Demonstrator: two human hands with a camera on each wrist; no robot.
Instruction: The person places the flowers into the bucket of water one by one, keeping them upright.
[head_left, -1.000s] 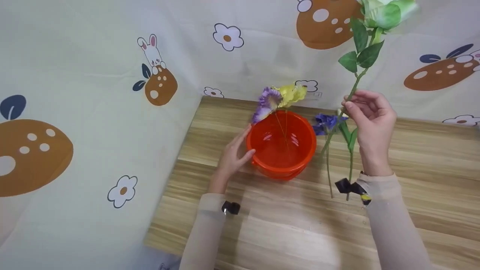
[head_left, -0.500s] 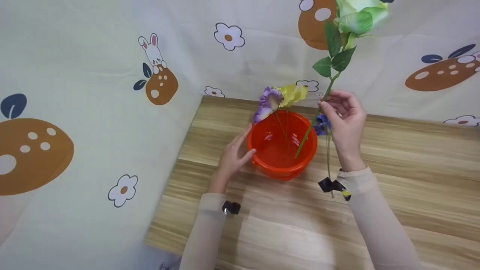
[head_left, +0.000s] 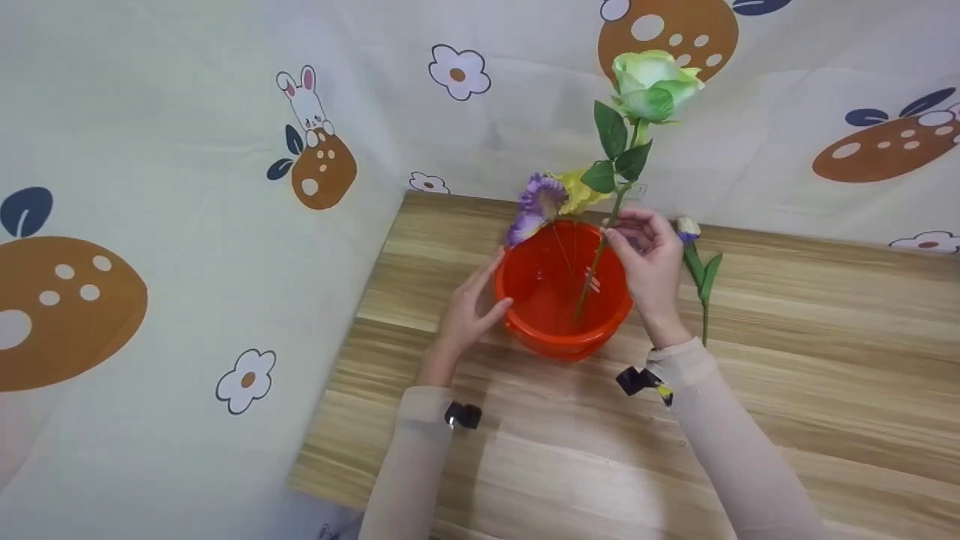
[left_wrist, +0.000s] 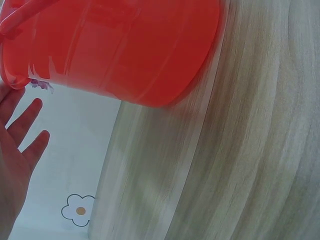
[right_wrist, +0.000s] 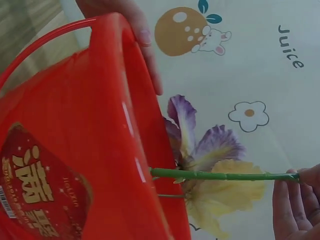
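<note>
My right hand (head_left: 651, 262) pinches the green stem of an artificial rose (head_left: 654, 88) between thumb and fingers. The pale green bloom stands upright above the hand, and the lower stem (right_wrist: 220, 176) reaches down inside a red plastic bucket (head_left: 559, 343). A purple iris (head_left: 540, 202) and a yellow flower (head_left: 579, 192) lean out over the bucket's back rim, their thin stems inside. My left hand (head_left: 469, 311) rests with extended fingers against the bucket's left side, thumb at the rim; in the left wrist view its fingers (left_wrist: 31, 120) are spread beside the red wall.
On the wooden table (head_left: 825, 360), right of my right hand, lies a flower with a white and purple head and green leaves (head_left: 705, 277). A printed cloth (head_left: 510, 120) hangs behind the table and along its left side. The bucket has a red handle (right_wrist: 40, 45).
My right hand has moved left and down with the rose, bringing its stem from beside the bucket to inside it. The left hand stays put. The blue flower is now hidden behind the right hand.
</note>
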